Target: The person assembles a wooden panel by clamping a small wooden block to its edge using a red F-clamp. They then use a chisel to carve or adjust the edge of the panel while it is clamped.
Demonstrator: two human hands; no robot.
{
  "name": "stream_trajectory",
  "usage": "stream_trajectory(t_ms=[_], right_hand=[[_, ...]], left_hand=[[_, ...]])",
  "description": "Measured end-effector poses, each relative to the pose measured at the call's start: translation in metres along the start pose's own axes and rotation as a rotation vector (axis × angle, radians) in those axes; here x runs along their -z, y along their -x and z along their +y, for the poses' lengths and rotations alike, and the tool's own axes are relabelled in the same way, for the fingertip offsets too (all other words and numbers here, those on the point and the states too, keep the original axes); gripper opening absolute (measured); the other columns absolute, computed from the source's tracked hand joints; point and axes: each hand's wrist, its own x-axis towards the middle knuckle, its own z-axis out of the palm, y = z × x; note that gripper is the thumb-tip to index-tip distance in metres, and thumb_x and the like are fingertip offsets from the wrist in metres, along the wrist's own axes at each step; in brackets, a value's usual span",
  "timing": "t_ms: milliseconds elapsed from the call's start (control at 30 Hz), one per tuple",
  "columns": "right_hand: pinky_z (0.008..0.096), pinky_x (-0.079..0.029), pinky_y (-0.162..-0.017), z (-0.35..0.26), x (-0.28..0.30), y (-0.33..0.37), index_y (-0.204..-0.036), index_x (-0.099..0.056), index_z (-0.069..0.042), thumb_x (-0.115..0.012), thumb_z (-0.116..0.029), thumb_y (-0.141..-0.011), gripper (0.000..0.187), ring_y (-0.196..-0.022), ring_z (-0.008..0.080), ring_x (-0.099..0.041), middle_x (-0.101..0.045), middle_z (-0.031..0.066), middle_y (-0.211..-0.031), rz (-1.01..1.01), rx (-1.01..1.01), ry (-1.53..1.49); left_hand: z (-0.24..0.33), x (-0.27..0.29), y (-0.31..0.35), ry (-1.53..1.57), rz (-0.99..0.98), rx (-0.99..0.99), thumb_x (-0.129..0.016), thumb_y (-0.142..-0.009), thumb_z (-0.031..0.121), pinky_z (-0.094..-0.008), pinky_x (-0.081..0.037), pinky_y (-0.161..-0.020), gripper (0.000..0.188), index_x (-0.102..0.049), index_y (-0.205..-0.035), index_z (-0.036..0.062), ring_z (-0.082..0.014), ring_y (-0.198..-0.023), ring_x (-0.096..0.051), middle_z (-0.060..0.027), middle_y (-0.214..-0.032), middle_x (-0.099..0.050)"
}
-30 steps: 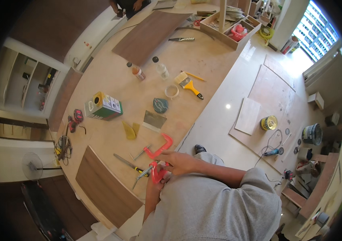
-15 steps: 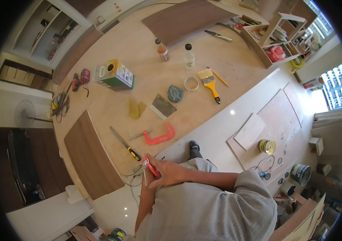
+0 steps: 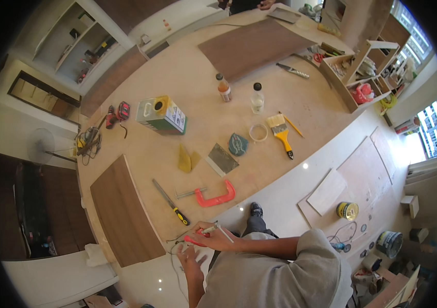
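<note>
My right hand [image 3: 220, 238] grips a small red C-clamp [image 3: 195, 241] with a silver screw, held low at the near edge of the table. Just below it, my left hand [image 3: 191, 264] is open, fingers spread, apart from the clamp. Closest on the tabletop lies a file [image 3: 166, 196] with a black and yellow handle. Beside it rests another, larger red C-clamp [image 3: 224, 199]. Behind these are folded yellow sandpaper [image 3: 184, 159], a dark flat sheet [image 3: 222, 159] with a pale edge, and a dark teal pad [image 3: 238, 145].
The table holds a brown wood panel [image 3: 126, 210], a metal can [image 3: 162, 116], two bottles [image 3: 224, 90], a paintbrush [image 3: 280, 132], a pencil [image 3: 293, 126] and a drill [image 3: 116, 114]. A wooden tool tray [image 3: 349, 92] stands far right. Another person's hand [image 3: 266, 4] shows at the far edge.
My hands have come apart: the left has drawn back from the small clamp and opened, while the right keeps it. The view has shifted, and another person shows at the far edge.
</note>
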Motion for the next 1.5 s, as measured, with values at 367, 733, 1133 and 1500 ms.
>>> stream_trajectory(t_ms=[367, 733, 1133, 1500], right_hand=[[0.0344, -0.052, -0.070, -0.034, 0.027, 0.034, -0.108, -0.052, -0.007, -0.074, -0.037, -0.100, 0.038, -0.076, 0.0140, -0.061, -0.063, 0.0065, -0.083, -0.071, 0.079, 0.096], [0.0254, -0.047, -0.061, -0.003, 0.041, 0.045, -0.109, -0.053, -0.006, -0.073, -0.021, -0.100, 0.026, -0.069, 0.0062, -0.056, -0.061, 0.0014, -0.077, -0.204, 0.049, 0.135], [0.0215, -0.039, -0.054, 0.006, -0.029, 0.049, -0.110, -0.049, -0.005, -0.067, -0.021, -0.104, 0.025, -0.058, 0.0055, -0.051, -0.057, 0.0008, -0.068, -0.436, -0.146, -0.041], [0.0249, -0.041, -0.052, 0.067, -0.221, 0.086, -0.107, -0.048, -0.006, -0.068, -0.019, -0.102, 0.024, -0.053, 0.0068, -0.047, -0.052, 0.0000, -0.067, -0.545, -0.047, 0.364]], left_hand=[[0.023, -0.006, -0.028, -0.543, -0.434, -0.543, -0.058, -0.107, 0.014, -0.0324, -0.051, -0.094, 0.022, -0.071, -0.117, -0.0010, -0.0172, -0.106, -0.065, -0.0105, -0.109, -0.072], [0.011, -0.008, -0.013, -0.535, -0.471, -0.535, -0.062, -0.105, 0.022, -0.0338, -0.052, -0.087, 0.025, -0.068, -0.114, -0.0005, -0.0175, -0.095, -0.065, -0.0104, -0.101, -0.071], [-0.042, 0.077, 0.016, -0.352, -0.317, -0.740, -0.064, -0.102, 0.024, -0.0353, -0.051, -0.088, 0.018, -0.066, -0.109, 0.0078, -0.0206, -0.107, -0.061, -0.0060, -0.114, -0.063], [-0.155, 0.295, 0.053, -0.311, 0.188, -0.649, -0.065, -0.099, 0.020, -0.0457, -0.048, -0.101, 0.030, -0.068, -0.127, 0.0095, -0.0339, -0.114, -0.062, -0.0152, -0.124, -0.065]])
